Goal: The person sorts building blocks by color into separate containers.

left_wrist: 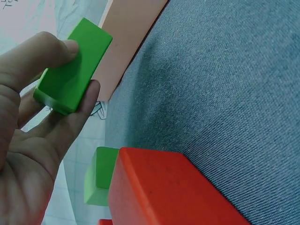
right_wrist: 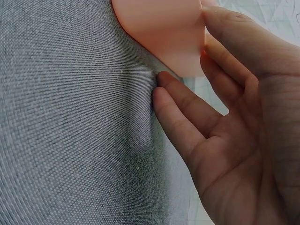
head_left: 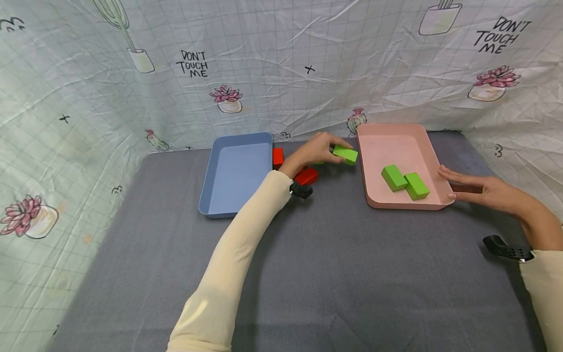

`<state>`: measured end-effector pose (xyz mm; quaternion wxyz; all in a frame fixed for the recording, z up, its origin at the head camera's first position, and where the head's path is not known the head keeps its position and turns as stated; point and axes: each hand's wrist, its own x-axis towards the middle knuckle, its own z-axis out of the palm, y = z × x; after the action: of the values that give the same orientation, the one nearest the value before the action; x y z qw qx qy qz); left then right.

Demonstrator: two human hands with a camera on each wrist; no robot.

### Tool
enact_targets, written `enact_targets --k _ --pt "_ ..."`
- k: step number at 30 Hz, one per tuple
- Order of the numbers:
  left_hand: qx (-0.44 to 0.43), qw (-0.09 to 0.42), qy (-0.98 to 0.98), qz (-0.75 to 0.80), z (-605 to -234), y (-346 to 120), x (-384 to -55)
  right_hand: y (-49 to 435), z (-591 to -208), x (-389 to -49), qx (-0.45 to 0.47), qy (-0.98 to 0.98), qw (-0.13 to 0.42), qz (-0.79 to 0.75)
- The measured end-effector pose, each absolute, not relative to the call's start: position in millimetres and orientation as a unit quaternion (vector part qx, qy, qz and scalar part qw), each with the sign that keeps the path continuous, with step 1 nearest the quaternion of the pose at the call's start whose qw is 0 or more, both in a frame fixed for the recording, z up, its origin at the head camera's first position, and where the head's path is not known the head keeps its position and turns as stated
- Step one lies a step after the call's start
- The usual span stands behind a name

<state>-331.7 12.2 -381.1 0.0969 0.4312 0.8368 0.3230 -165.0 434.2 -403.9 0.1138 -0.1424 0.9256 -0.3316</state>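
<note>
My left hand pinches a green block between thumb and fingers, just left of the pink tray. In the left wrist view this block is tilted and raised above the cloth. Two more green blocks lie inside the pink tray. My right hand touches that tray's right side, its fingers mostly straight. In the right wrist view, thumb and fingertips meet the tray's edge. Below my left wrist lie red blocks and another green block, partly hidden by the hand.
A blue tray with nothing visible in it stands left of the red blocks. Grey cloth covers the table. A patterned white sheet hangs behind and at both sides.
</note>
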Motion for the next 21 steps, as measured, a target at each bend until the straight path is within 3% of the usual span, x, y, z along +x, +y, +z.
enact_targets --k 21 --pt "0.439 0.089 0.810 0.378 -381.8 16.2 -323.8 432.9 -403.0 -164.4 -0.149 0.926 0.108 -0.331"
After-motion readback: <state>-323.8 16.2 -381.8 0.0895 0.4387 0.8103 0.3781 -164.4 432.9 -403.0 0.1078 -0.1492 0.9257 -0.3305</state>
